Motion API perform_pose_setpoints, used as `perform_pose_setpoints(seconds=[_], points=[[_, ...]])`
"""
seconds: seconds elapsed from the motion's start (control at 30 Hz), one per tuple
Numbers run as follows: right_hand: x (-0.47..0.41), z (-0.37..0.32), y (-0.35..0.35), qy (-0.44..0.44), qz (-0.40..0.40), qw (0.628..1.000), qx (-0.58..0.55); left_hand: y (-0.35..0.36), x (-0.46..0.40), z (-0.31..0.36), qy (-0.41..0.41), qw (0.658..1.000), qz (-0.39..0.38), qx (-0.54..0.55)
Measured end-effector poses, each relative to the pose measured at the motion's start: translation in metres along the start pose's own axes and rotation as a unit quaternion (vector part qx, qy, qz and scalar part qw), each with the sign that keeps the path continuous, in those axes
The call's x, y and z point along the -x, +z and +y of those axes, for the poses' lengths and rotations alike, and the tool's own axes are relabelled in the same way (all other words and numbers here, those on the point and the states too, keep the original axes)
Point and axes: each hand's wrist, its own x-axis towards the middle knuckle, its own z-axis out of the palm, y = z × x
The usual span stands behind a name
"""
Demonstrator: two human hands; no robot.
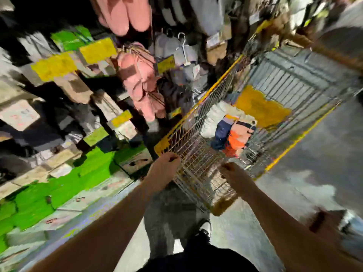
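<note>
A wire shopping cart (290, 79) with yellow trim fills the middle and right of the tilted, blurred head view. My left hand (164, 169) grips the cart's handle at its near left end. My right hand (233, 176) grips the same handle further right. Inside the cart lie a white bundle (213, 116), an orange and navy item (235, 134) and a yellow item (257, 107).
Store shelving runs along the left, with pink fluffy slippers (141, 83) on hooks, grey items on a hanger (184, 50), yellow price tags and green boxes (64, 185). Grey floor (324, 154) lies to the right of the cart. My shoe (205, 228) shows below the cart.
</note>
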Motion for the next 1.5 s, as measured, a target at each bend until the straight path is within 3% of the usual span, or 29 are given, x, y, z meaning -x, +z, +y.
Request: perform_pose_setpoints(seconds=[0.2,0.4,0.63,0.77,0.9,1.13,1.27,1.5], points=[[-0.073,0.002,-0.070,0.083,0.009,0.986,-0.141,0.077,-0.077,0.058,-0.022,0.995,-0.093,-0.008],[-0.162,0.020,-0.095,0.194,0.058,0.941,-0.272,0.138,-0.179,0.085,-0.099,0.985,-0.136,0.020],[-0.268,0.057,-0.099,0.271,0.117,0.910,-0.291,0.214,-0.286,0.087,-0.215,0.955,-0.171,0.115],[-0.316,0.082,-0.093,0.274,0.137,0.900,-0.311,0.261,-0.332,0.080,-0.228,0.933,-0.196,0.196],[-0.353,0.093,-0.087,0.261,0.164,0.893,-0.328,0.326,-0.389,0.020,-0.263,0.927,-0.167,0.208],[-0.376,0.107,-0.080,0.235,0.175,0.883,-0.367,0.302,-0.370,0.057,-0.225,0.929,-0.169,0.241],[-0.375,0.105,-0.085,0.205,0.121,0.880,-0.411,0.304,-0.373,0.059,-0.233,0.917,-0.189,0.265],[-0.367,0.103,-0.095,0.179,0.039,0.830,-0.527,0.312,-0.372,0.066,-0.205,0.927,-0.208,0.235]])
